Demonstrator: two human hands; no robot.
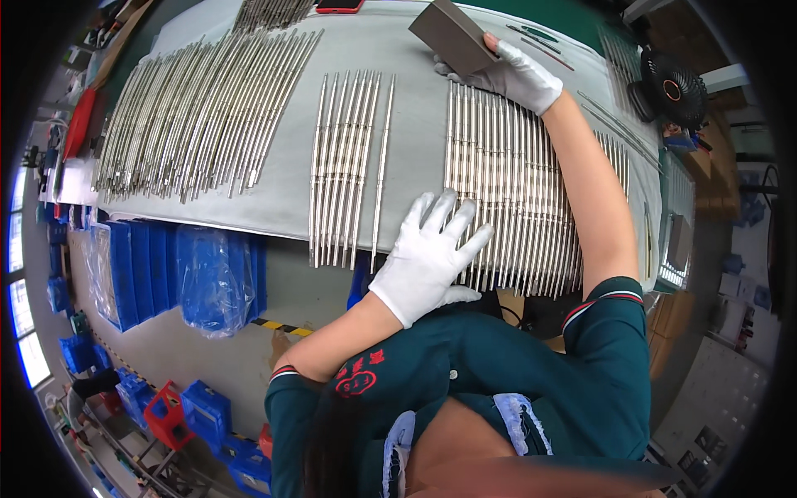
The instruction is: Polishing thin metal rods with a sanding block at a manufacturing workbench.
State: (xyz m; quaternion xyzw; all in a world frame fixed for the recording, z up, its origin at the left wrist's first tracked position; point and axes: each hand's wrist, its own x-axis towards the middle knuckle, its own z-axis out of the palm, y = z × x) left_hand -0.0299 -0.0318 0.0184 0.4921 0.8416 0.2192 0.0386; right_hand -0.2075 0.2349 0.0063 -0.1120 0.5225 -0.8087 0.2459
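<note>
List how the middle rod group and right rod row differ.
The middle group has few rods; the right row, many. The right forearm hides part of the right row, none of the middle group. Both are slim, silvery rods side by side on the grey table.

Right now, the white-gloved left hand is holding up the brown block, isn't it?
Not quite: it isn't the left hand. The head view shows the white-gloved right hand holding up the brown block.

The right hand [519, 76] is gripping a brown block [455, 37] near the rods [508, 178]; the left hand [425, 259] is spreading its fingers at their near-left corner.
</note>
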